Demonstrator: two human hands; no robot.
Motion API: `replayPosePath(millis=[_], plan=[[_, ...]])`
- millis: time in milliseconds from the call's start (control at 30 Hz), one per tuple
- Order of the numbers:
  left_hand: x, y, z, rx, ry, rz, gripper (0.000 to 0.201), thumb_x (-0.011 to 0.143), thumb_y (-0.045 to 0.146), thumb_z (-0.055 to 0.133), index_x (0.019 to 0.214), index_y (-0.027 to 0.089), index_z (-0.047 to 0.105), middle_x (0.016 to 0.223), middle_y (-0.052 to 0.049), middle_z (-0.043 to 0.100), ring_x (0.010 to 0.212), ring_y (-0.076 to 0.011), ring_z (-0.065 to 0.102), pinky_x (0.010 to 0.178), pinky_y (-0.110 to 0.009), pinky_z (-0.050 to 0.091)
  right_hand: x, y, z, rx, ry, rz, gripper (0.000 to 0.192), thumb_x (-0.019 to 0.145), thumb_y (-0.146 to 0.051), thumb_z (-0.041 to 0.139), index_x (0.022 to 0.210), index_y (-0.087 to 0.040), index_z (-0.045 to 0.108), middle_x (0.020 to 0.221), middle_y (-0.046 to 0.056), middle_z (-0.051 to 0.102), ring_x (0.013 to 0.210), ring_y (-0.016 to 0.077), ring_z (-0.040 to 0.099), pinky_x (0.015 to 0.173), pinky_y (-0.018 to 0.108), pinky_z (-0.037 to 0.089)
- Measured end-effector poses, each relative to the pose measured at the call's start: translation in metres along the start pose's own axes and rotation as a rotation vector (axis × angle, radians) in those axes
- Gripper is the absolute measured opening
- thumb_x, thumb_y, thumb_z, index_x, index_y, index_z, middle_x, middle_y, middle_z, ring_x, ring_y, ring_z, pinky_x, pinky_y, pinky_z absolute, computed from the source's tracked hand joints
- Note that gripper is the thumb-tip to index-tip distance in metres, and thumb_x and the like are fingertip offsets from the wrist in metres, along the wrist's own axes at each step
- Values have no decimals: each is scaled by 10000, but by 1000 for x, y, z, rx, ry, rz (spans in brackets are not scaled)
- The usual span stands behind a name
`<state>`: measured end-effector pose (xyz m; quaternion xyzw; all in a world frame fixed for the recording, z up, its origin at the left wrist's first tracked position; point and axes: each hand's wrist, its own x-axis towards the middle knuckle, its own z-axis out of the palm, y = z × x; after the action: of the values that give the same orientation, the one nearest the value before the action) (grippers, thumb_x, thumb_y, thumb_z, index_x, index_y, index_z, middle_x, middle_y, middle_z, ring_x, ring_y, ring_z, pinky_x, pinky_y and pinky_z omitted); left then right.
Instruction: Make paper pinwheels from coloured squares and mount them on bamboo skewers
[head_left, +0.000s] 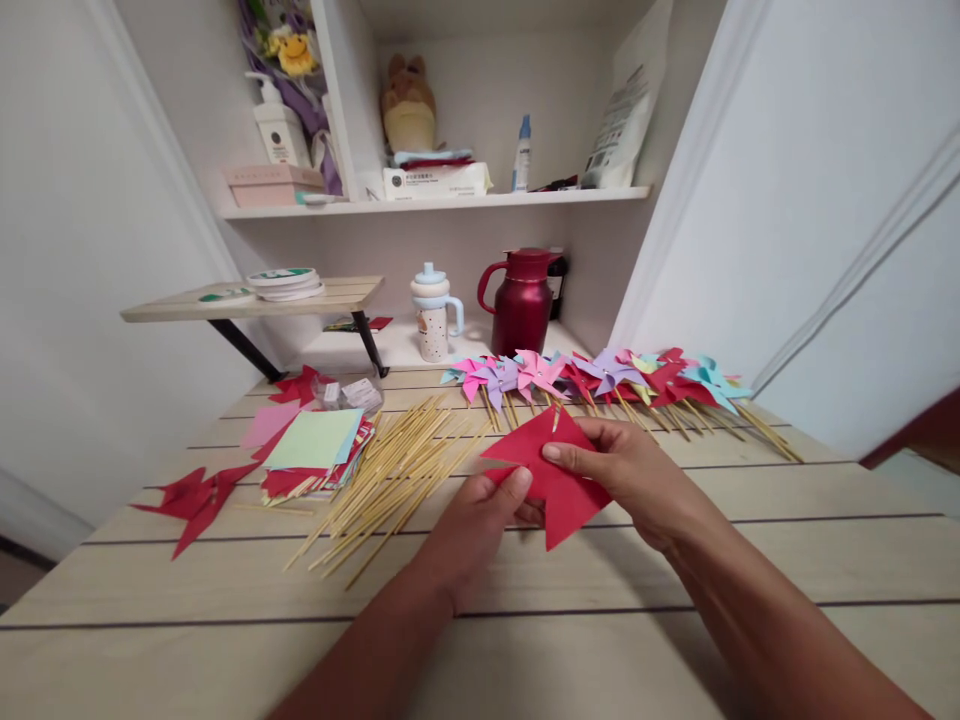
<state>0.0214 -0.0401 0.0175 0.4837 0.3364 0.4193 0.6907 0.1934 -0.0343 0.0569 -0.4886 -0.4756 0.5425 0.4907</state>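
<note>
Both my hands hold one cut red paper square (556, 480) just above the wooden table (675, 600). My left hand (480, 525) pinches its lower left edge with the thumb on top. My right hand (630, 470) grips its right side, thumb pressed across the middle. Left of my hands lies a loose pile of thin wooden sticks (390, 480). Beyond them is a stack of coloured paper squares (315, 450) with a pale green sheet on top.
A row of finished paper pinwheels (600, 378) on sticks lies across the table's far side. Cut red paper pieces (196, 498) lie at the left. A red jug (523, 300), a child's cup (433, 315) and a small raised shelf (300, 295) stand at the back.
</note>
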Motion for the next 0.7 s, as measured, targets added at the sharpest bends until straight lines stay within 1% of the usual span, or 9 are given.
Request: replayPosePath(millis=[100, 233, 267, 367, 467, 500, 567, 633, 700], plan=[[1, 3, 0, -97, 10, 17, 427, 842, 530, 681, 1020, 144, 718, 903, -108, 740, 838, -228, 674, 874, -392, 481, 1, 1, 3, 37, 70, -33, 332, 640, -457, 871, 809, -189, 773, 742, 52, 783, 617, 193, 698, 605, 306, 553], [0, 9, 4, -179, -29, 92, 442, 877, 503, 655, 1158, 163, 682, 1021, -120, 734, 960, -250, 675, 909, -388, 475, 3, 4, 9, 168, 64, -56, 347, 669, -477, 855, 858, -197, 781, 780, 51, 792, 683, 206, 716, 671, 316, 561], [0, 10, 4, -189, -13, 115, 466, 887, 503, 641, 1216, 174, 656, 1078, -126, 722, 989, -254, 670, 915, -391, 475, 3, 4, 9, 206, 67, -57, 343, 677, -479, 850, 860, -198, 782, 790, 52, 794, 695, 203, 715, 679, 309, 557], [2, 12, 2, -165, 158, 205, 555, 906, 496, 612, 1383, 230, 514, 1181, -121, 667, 973, -239, 669, 899, -399, 484, 6, 5, 9, 329, 96, -36, 322, 685, -457, 853, 864, -200, 781, 833, 58, 801, 710, 194, 712, 660, 284, 543], [3, 12, 0, 2, 316, 374, 607, 896, 383, 650, 1445, 280, 414, 1151, -75, 627, 908, -197, 662, 903, -380, 472, 8, 3, 5, 407, 109, -15, 277, 703, -410, 852, 876, -204, 784, 855, 53, 802, 718, 183, 709, 652, 266, 536], [1, 12, 0, 75, 341, 436, 593, 889, 343, 662, 1433, 291, 433, 1140, -62, 616, 894, -187, 652, 904, -370, 466, 8, 3, 4, 414, 104, -18, 262, 710, -401, 849, 872, -205, 785, 853, 49, 802, 721, 181, 707, 660, 265, 536], [-2, 12, 1, 214, 346, 545, 512, 867, 289, 688, 1356, 306, 539, 1114, -49, 606, 869, -176, 624, 892, -353, 458, 7, 2, 4, 405, 87, -40, 248, 717, -406, 843, 854, -208, 784, 831, 40, 798, 713, 177, 700, 667, 266, 528], [-6, 12, 2, 336, 309, 628, 402, 842, 257, 715, 1236, 308, 656, 1054, -44, 609, 826, -175, 591, 869, -347, 451, 5, 1, 5, 392, 75, -56, 256, 716, -423, 843, 840, -210, 779, 797, 28, 793, 689, 168, 689, 660, 261, 513], [-8, 12, 2, 444, 244, 661, 307, 833, 238, 720, 1132, 308, 728, 986, -42, 609, 797, -178, 568, 839, -338, 443, 4, 2, 6, 374, 57, -56, 268, 716, -446, 839, 826, -211, 773, 771, 18, 788, 658, 156, 674, 642, 254, 496]])
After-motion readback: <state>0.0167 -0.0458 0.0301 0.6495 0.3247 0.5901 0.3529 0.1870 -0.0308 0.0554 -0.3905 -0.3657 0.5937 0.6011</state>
